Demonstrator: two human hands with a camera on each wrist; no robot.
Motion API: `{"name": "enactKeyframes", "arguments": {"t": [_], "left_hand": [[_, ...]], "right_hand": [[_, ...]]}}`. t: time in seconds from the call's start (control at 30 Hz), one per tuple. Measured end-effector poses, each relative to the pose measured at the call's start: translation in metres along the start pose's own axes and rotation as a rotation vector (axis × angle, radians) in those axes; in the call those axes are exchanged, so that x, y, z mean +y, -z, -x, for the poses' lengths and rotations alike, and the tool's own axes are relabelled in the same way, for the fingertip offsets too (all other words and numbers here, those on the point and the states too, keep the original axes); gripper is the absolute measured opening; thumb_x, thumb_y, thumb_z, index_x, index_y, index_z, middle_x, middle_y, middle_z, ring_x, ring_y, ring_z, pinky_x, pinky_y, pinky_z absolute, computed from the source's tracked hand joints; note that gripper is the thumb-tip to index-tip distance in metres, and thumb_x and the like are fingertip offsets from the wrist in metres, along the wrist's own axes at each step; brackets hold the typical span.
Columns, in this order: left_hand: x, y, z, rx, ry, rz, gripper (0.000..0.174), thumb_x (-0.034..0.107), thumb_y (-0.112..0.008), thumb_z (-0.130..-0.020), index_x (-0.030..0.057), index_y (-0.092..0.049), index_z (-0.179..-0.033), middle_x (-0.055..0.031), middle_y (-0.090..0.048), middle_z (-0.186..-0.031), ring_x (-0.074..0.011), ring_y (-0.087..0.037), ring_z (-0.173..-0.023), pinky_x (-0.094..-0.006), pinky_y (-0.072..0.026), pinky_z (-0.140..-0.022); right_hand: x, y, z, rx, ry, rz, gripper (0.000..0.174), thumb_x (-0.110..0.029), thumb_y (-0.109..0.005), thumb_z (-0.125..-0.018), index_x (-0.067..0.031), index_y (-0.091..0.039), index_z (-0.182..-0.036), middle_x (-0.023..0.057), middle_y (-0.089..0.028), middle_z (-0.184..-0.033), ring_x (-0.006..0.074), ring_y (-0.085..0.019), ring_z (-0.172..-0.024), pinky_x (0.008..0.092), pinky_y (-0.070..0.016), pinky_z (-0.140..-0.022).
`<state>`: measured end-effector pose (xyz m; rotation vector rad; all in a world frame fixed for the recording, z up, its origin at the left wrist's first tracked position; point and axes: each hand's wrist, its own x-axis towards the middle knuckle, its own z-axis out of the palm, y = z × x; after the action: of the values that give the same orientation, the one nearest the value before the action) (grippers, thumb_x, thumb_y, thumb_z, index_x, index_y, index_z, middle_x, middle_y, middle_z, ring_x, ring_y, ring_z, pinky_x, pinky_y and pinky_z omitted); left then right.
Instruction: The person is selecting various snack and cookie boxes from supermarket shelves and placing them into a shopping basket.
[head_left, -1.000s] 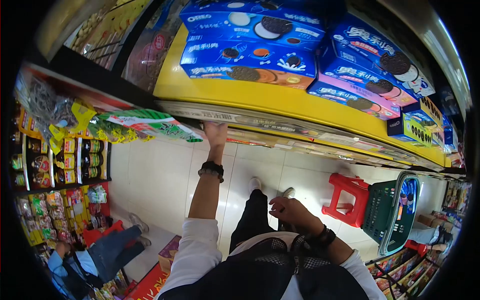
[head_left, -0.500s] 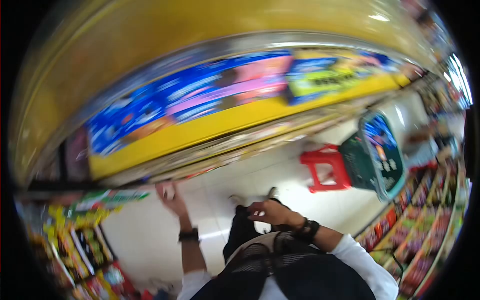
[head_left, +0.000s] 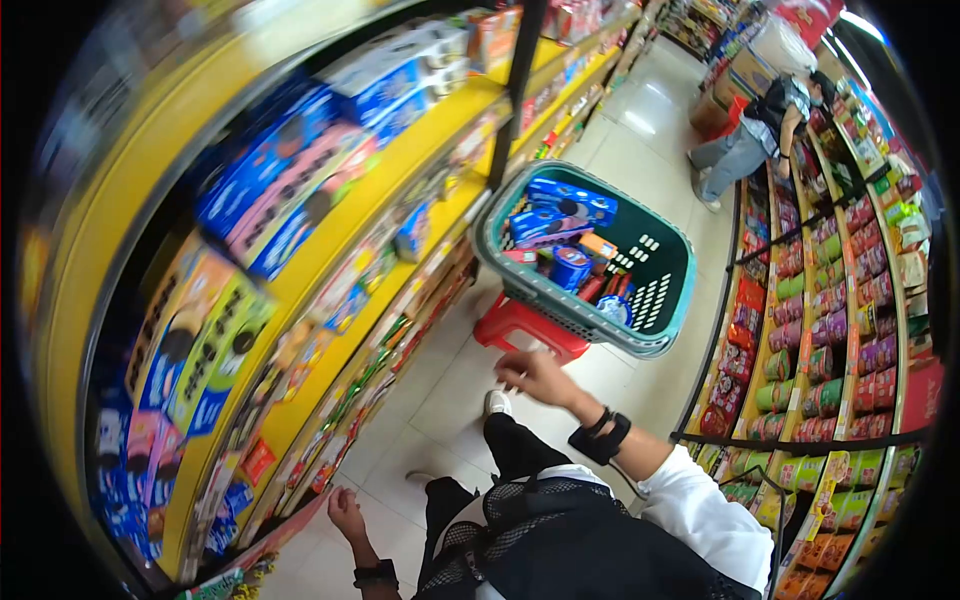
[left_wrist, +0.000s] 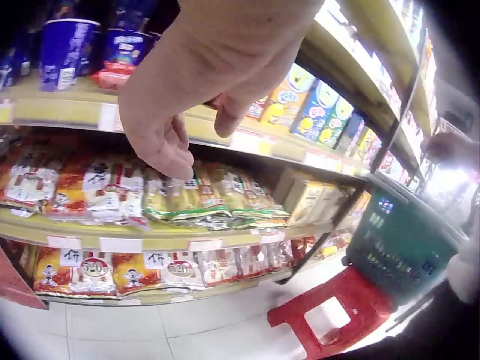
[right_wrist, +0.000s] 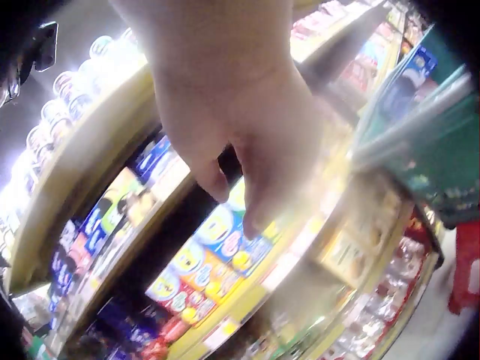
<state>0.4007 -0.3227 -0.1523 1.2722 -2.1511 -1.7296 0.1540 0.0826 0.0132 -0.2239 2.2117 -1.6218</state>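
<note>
Green plastic walls mark the basket (head_left: 660, 290), which sits on a red stool (head_left: 525, 325) in the aisle with blue biscuit boxes (head_left: 565, 205) inside. The right hand (head_left: 535, 375) hovers just short of its near rim, fingers loosely spread and empty. The left hand (head_left: 347, 512) hangs low beside the yellow shelf (head_left: 330, 240), fingers slackly curled on nothing, near snack packets (left_wrist: 187, 199).

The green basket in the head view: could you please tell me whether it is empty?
No, the green basket holds several blue boxes and other packets.
</note>
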Motion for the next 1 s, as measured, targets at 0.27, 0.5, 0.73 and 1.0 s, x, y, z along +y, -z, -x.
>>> {"name": "enactKeyframes", "arguments": {"t": [0.27,0.5,0.73,1.0], "left_hand": [[0.111,-0.150,-0.004,-0.312,-0.290,-0.250,0.020,0.010,-0.060,-0.085,-0.0030,-0.059,-0.100,-0.0041,-0.060,-0.086,-0.0111,-0.055,-0.074,-0.0243,-0.0452,-0.066],[0.252,-0.275,0.009,-0.483,-0.343,-0.286,0.021,0.012,-0.059,-0.087,-0.0028,-0.059,-0.101,-0.0064,-0.062,-0.090,-0.0124,-0.058,-0.081,-0.0257,-0.0462,-0.074],[0.294,-0.346,0.011,-0.642,-0.397,-0.302,0.019,0.009,-0.058,-0.087,-0.0024,-0.059,-0.101,-0.0078,-0.064,-0.091,-0.0133,-0.060,-0.083,-0.0258,-0.0477,-0.074],[0.287,-0.350,0.011,-0.650,-0.364,-0.300,0.018,0.008,-0.058,-0.086,-0.0011,-0.060,-0.102,-0.0086,-0.065,-0.091,-0.0143,-0.061,-0.082,-0.0266,-0.0485,-0.072]], "right_hand": [[0.130,0.226,-0.060,0.493,-0.311,0.394,0.035,-0.032,-0.070,-0.071,0.0000,-0.066,-0.085,0.0170,-0.066,-0.075,0.0289,-0.066,-0.072,0.0368,-0.0509,-0.066],[0.168,0.260,-0.072,0.047,-0.626,0.850,0.067,-0.049,-0.077,-0.055,0.0017,-0.063,-0.097,0.0180,-0.066,-0.091,0.0306,-0.065,-0.087,0.0387,-0.0520,-0.076],[0.206,0.232,-0.051,-0.222,-0.657,1.125,0.103,-0.065,-0.072,-0.053,0.0106,-0.046,-0.118,0.0158,-0.064,-0.092,0.0272,-0.065,-0.081,0.0417,-0.0549,-0.063],[0.201,0.242,-0.060,-0.326,-0.735,1.124,0.100,-0.065,-0.072,-0.052,0.0064,-0.047,-0.117,0.0152,-0.060,-0.103,0.0278,-0.061,-0.094,0.0405,-0.0530,-0.067]]}}
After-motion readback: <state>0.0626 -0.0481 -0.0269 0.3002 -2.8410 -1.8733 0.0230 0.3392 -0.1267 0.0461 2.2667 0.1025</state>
